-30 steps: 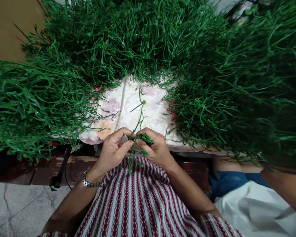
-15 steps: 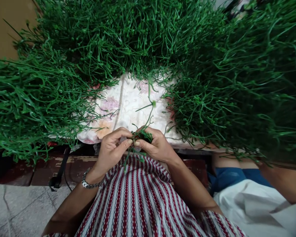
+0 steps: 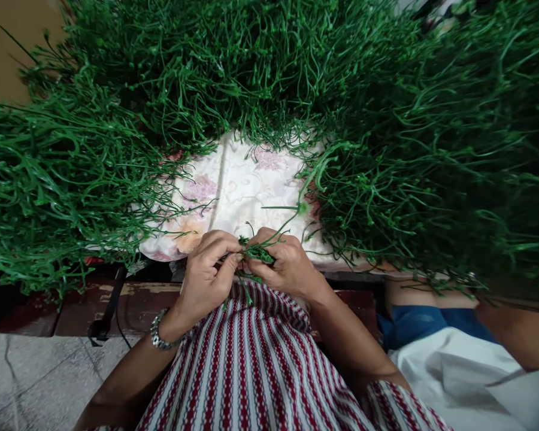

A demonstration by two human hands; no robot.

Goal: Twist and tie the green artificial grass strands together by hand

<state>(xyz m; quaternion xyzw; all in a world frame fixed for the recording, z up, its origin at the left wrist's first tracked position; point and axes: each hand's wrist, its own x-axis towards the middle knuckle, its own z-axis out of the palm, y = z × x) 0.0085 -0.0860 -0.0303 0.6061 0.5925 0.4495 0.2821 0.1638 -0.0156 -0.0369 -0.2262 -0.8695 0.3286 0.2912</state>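
My left hand (image 3: 210,270) and my right hand (image 3: 284,263) meet close to my lap, both closed in a pinch on a green plastic-looking stem (image 3: 302,208) with thin branches. Its upper part rises from between the fingers and curves up to the right. Small green sprigs (image 3: 259,254) show in the hollow of my right hand, and a few ends hang below the fingers. Just where the fingertips touch the stem is partly hidden. Under and beyond my hands lies a white floral cloth (image 3: 247,182).
Heaps of similar green stems surround the cloth: a left heap (image 3: 58,191), a back heap (image 3: 251,66) and a right heap (image 3: 431,167). A reddish-brown bench (image 3: 83,308) with a black strap (image 3: 114,299) is at the left. Beside me at right sits another person (image 3: 458,353).
The stem's upper part has swung to the right and lower. My right hand has turned slightly, its fingers curling further over the stem. My left hand stays nearly in place.
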